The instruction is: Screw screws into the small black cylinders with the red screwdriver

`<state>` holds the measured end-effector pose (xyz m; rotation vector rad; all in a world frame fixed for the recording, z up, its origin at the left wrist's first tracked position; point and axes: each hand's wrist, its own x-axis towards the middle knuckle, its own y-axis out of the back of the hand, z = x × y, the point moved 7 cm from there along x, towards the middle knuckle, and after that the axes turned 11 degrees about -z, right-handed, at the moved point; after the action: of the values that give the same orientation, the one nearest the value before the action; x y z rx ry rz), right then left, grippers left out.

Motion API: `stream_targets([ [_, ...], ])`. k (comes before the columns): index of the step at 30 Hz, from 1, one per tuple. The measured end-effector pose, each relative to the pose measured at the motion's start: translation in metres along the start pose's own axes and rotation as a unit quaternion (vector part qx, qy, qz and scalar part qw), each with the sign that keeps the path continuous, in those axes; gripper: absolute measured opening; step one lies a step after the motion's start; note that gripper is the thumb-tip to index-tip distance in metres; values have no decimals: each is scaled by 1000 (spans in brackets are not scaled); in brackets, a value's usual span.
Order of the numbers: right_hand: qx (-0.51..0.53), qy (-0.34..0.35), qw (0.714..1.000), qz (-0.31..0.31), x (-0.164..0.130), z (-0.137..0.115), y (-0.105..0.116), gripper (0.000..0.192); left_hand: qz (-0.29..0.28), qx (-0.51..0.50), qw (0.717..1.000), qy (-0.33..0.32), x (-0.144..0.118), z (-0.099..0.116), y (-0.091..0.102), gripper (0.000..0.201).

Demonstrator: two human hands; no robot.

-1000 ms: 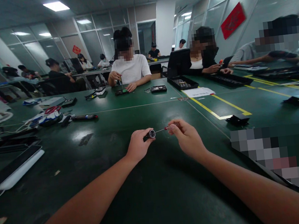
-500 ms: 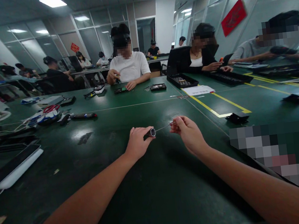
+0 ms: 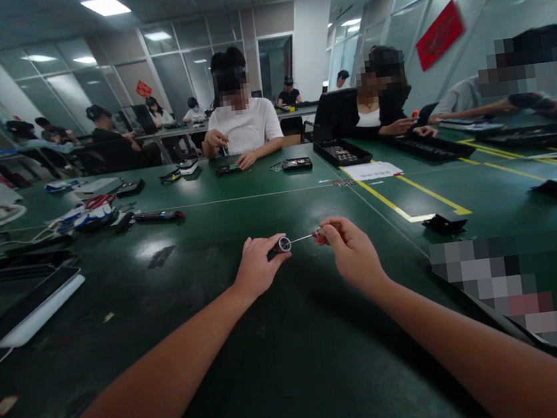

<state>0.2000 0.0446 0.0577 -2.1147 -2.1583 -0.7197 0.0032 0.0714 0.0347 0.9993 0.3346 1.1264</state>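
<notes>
Over the middle of the green table, my left hand (image 3: 259, 265) is closed round a dark cylinder (image 3: 284, 244). Its round end, with a pale rim, faces me and to the right; the rest is hidden in the fingers. Across from it, my right hand (image 3: 351, 248) pinches a small screwdriver (image 3: 302, 238) with a reddish handle and a thin metal shaft. The shaft points left and its tip reaches the cylinder's rim. Whether the tip sits inside the opening or only against it, I cannot tell.
On the left lie a black-and-white long device (image 3: 33, 307), a dark pen-like tool (image 3: 158, 216) and red-handled scissors (image 3: 100, 201). A black bracket (image 3: 445, 223) lies to the right. Black trays (image 3: 342, 153) and a white paper (image 3: 373, 171) are farther back. Co-workers sit opposite.
The screwdriver's shaft has swung from a slight upward slant to nearly level, with a small turn of my right fingers. My left hand keeps its hold on the cylinder.
</notes>
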Motion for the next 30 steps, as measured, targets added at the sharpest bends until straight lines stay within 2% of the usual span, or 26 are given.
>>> stream_targets([
  [4, -23, 1, 1000, 4, -1, -2, 1, 24, -2, 3, 1000, -10, 0, 0, -1, 37],
  [9, -5, -8, 999, -45, -1, -4, -4, 20, -4, 4, 1000, -10, 0, 0, -1, 37],
  [14, -31, -12, 999, -19, -5, -5, -3, 35, -8, 5, 1000, -12, 0, 3, -1, 35],
  [17, -31, -8, 999, -6, -5, -2, -2, 27, -10, 3, 1000, -21, 0, 4, -1, 33],
  [20, -26, 0, 999, -18, -3, 0, -2, 21, -8, 2, 1000, -19, 0, 3, -1, 30],
  [24, -62, -12, 997, -49, -2, -1, -4, 35, -7, 0, 1000, -25, 0, 1, -2, 31],
  [30, -40, 11, 998, -39, -2, -2, -4, 21, -3, 4, 1000, -20, 0, -2, -3, 30],
])
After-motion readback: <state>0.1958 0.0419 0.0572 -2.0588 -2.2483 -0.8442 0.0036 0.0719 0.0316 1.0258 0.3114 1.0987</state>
